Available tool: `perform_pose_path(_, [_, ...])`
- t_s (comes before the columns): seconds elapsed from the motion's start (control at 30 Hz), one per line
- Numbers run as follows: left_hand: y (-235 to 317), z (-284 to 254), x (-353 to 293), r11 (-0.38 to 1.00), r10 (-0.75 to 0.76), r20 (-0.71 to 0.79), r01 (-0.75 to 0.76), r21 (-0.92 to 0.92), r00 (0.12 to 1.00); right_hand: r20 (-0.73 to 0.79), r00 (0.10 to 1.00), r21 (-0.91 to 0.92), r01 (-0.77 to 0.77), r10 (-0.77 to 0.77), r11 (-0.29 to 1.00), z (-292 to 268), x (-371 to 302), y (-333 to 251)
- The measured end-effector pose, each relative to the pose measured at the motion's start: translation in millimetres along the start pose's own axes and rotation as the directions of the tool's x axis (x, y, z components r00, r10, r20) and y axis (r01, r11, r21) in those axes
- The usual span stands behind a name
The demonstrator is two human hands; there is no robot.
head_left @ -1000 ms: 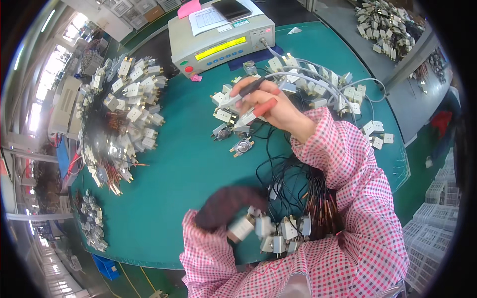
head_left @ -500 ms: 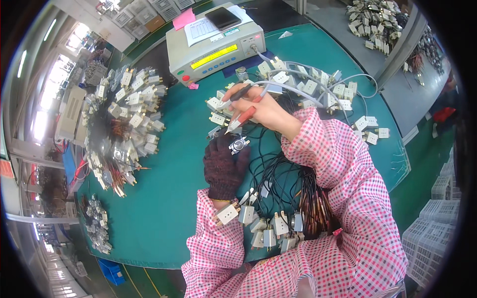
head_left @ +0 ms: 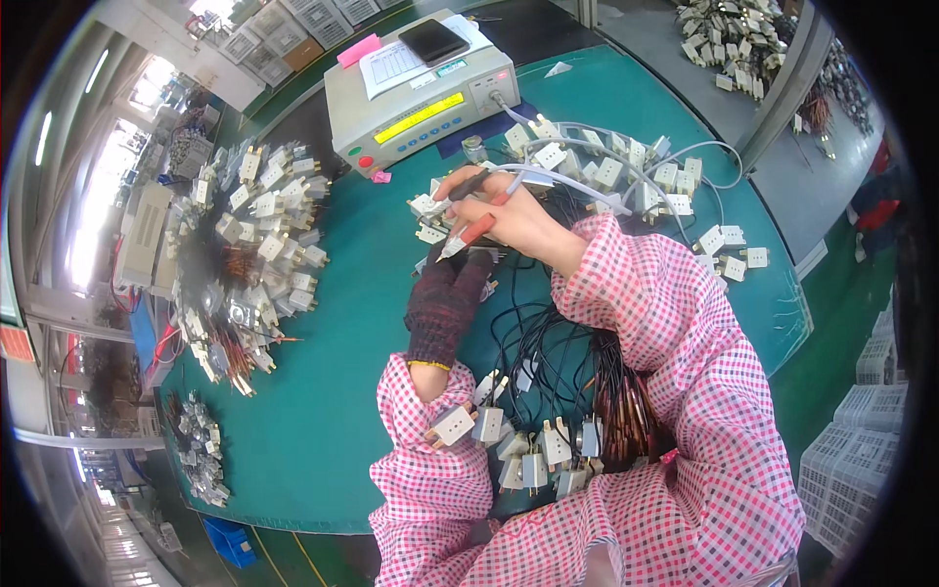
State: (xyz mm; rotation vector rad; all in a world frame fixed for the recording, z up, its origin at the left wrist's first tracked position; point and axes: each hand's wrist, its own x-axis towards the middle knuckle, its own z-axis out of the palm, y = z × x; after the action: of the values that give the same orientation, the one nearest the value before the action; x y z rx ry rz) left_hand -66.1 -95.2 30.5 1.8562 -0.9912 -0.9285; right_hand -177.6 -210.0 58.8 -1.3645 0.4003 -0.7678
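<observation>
Testing step: right hand (head_left: 514,220) grips red probe (head_left: 471,233) and black probe (head_left: 468,186); gloved left hand (head_left: 448,298) steadies plug (head_left: 430,235), grasp unclear; next needs precise tip contact

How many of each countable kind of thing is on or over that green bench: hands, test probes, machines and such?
Gloved left hand: 1
Bare right hand: 1
Red-handled pointed probe: 1
Black-handled pointed probe: 1
Grey box-shaped tester machine with yellow strip: 1
Flat black phone-like slab on the tester: 1
Pink sticky notes: 1
Total: 7
The white plug connectors are too many to count.
</observation>
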Motion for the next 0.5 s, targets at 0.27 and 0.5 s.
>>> perform_pose_path(0.27, [34, 7, -38, 0.830, 0.262, -0.194, -0.118, 0.545, 0.945, -0.010, 0.999, 0.048, 0.032, -0.031, 0.998, 8, 1, -2])
perform_pose_path(0.5, [-30, 11, -66, 0.777, 0.304, -0.280, -0.407, -0.480, 0.911, 0.220, 0.975, 0.356, -0.046, -0.037, 0.933, -17, -6, -3])
